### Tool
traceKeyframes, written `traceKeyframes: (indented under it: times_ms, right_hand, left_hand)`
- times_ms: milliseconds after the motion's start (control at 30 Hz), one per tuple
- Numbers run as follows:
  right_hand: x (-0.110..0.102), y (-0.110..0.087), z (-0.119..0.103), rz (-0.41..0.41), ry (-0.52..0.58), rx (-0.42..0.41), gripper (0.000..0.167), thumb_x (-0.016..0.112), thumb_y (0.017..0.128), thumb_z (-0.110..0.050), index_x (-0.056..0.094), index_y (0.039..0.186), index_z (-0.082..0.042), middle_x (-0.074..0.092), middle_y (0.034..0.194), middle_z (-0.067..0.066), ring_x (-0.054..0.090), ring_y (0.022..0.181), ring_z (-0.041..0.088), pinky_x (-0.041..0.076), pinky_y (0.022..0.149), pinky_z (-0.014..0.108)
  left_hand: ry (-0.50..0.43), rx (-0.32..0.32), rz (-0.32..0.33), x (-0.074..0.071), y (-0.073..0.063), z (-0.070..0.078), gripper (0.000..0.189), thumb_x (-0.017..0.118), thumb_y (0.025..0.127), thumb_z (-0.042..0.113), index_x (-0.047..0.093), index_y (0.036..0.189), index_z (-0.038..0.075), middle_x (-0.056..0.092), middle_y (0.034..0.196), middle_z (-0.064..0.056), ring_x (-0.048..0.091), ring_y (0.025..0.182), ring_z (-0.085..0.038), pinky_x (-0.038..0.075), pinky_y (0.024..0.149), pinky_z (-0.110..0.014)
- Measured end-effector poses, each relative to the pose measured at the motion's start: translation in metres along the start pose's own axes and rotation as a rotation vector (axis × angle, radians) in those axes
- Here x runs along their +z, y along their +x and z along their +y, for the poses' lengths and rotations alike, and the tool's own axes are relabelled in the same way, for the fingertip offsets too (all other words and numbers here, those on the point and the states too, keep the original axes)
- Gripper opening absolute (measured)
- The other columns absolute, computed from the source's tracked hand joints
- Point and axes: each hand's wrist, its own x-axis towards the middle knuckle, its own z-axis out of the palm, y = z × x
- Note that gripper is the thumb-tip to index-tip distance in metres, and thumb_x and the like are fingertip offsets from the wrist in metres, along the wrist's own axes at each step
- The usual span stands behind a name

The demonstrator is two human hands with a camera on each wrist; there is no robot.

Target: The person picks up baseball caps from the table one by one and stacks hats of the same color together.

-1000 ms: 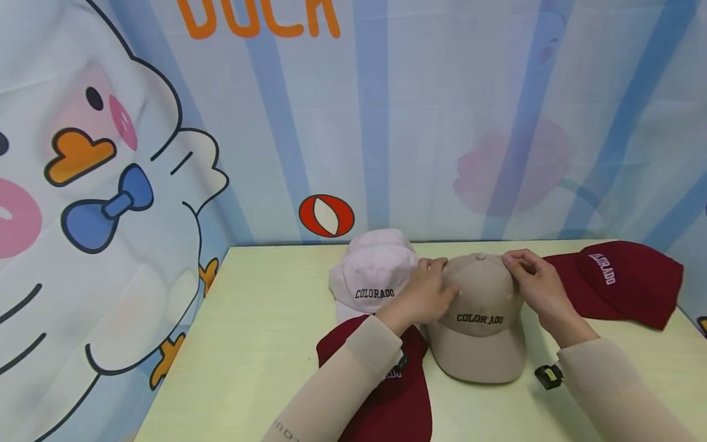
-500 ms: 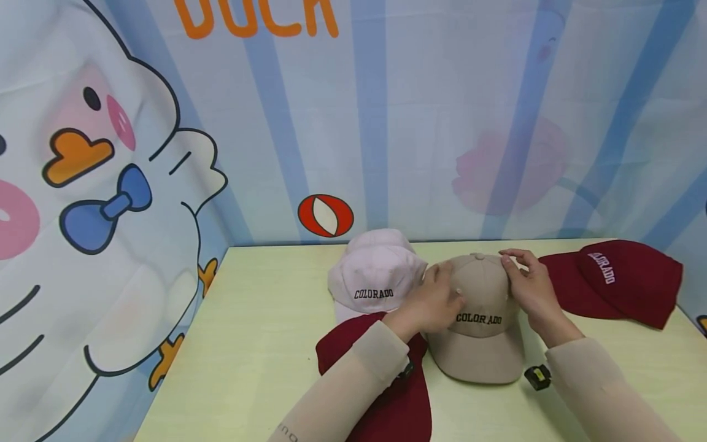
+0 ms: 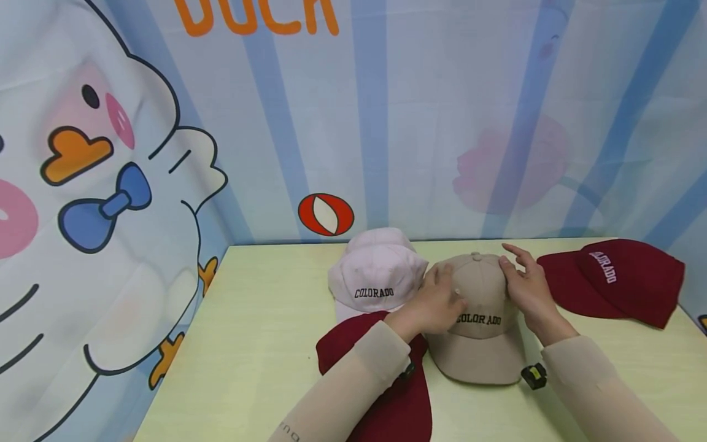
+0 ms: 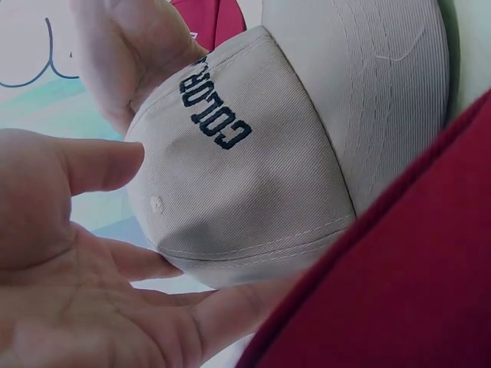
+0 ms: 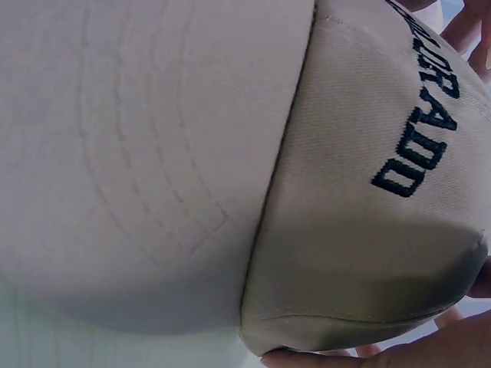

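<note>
A beige cap (image 3: 479, 294) with COLORADO lettering lies brim toward me in the head view. My left hand (image 3: 433, 304) is at its left side; in the left wrist view the left thumb (image 4: 107, 165) is extended near the crown, with the fingers along the cap's lower side. On the other side, my right hand (image 3: 531, 294) lies against the crown, its fingers mostly straight and pointing away. The right wrist view shows the cap's brim (image 5: 138, 169) large, with right-hand fingers (image 5: 430, 349) at the crown's lower edge.
A white cap (image 3: 372, 270) stands left of the beige one, with another pale cap edge behind it. A dark red cap (image 3: 400, 399) lies under my left forearm. Another dark red cap (image 3: 635, 282) is at the right. A printed cloth backdrop (image 3: 431, 123) rises behind the table (image 3: 265, 319).
My left hand has shifted slightly right along the beige cap's side. The right hand has moved a little left, its fingers straightening. The cap's crown has shifted slightly left.
</note>
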Motion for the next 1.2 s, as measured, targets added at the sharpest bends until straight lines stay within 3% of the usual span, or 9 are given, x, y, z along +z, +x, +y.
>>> traceKeyframes:
  times_ms: [433,600,833,967,1067,1100,1200]
  right_hand:
    - [-0.015,0.0,0.005,-0.05,0.066,0.056,0.066,0.033,0.111,-0.047,0.018,0.166,-0.014,0.01,0.169,0.032,0.022,0.153,0.053,0.027,0.119,0.07]
    - [-0.025,-0.003,0.007,-0.084,0.086,0.077,0.068,0.032,0.111,-0.048,0.017,0.166,-0.011,0.017,0.168,0.031,0.022,0.154,0.051,0.029,0.117,0.071]
    - [-0.046,-0.01,0.015,-0.091,0.087,0.102,0.07,0.031,0.111,-0.051,0.016,0.166,-0.01,0.013,0.17,0.029,0.019,0.154,0.052,0.033,0.116,0.069]
    - [-0.064,-0.015,0.022,-0.078,0.05,0.105,0.071,0.031,0.11,-0.052,0.019,0.166,-0.01,0.018,0.169,0.028,0.028,0.152,0.049,0.054,0.104,0.036]
    - [-0.079,-0.019,0.028,-0.061,0.018,0.095,0.069,0.033,0.109,-0.053,0.023,0.165,-0.013,0.023,0.167,0.026,0.043,0.142,0.038,0.054,0.083,0.013]
    - [-0.084,-0.021,0.031,-0.054,0.014,0.088,0.069,0.033,0.11,-0.052,0.024,0.165,-0.014,0.023,0.167,0.026,0.044,0.139,0.037,0.053,0.08,0.01]
    - [-0.1,-0.027,0.039,-0.028,-0.01,0.079,0.066,0.036,0.109,-0.053,0.027,0.165,-0.019,0.027,0.164,0.024,0.053,0.121,0.013,0.053,0.08,0.01]
  left_hand:
    - [-0.021,0.011,0.028,0.001,0.0,0.006,0.076,0.055,0.105,0.037,0.019,0.165,0.008,0.02,0.17,-0.016,0.025,0.157,-0.025,0.029,0.126,-0.038]
    - [0.03,0.036,0.068,-0.001,-0.006,0.017,0.077,0.057,0.103,0.038,0.023,0.164,0.005,0.026,0.167,-0.017,0.028,0.156,-0.024,0.028,0.127,-0.036]
    - [0.07,0.09,0.094,-0.001,-0.019,0.04,0.075,0.055,0.103,0.039,0.025,0.164,0.007,0.029,0.167,-0.015,0.03,0.156,-0.026,0.029,0.126,-0.041]
    - [-0.028,0.139,0.058,0.005,-0.029,0.053,0.072,0.051,0.106,0.039,0.022,0.165,0.012,0.026,0.169,-0.01,0.032,0.155,-0.025,0.034,0.123,-0.041]
    - [-0.121,0.161,0.03,0.014,-0.031,0.062,0.069,0.05,0.107,0.041,0.023,0.165,0.016,0.027,0.168,-0.004,0.035,0.153,-0.021,0.037,0.121,-0.038]
    - [-0.148,0.163,0.016,0.017,-0.031,0.065,0.068,0.049,0.107,0.042,0.023,0.165,0.017,0.027,0.168,-0.002,0.035,0.152,-0.019,0.037,0.121,-0.037]
    - [-0.238,0.166,-0.018,0.028,-0.028,0.074,0.066,0.049,0.107,0.042,0.025,0.164,0.018,0.029,0.166,0.003,0.034,0.151,-0.013,0.037,0.121,-0.034]
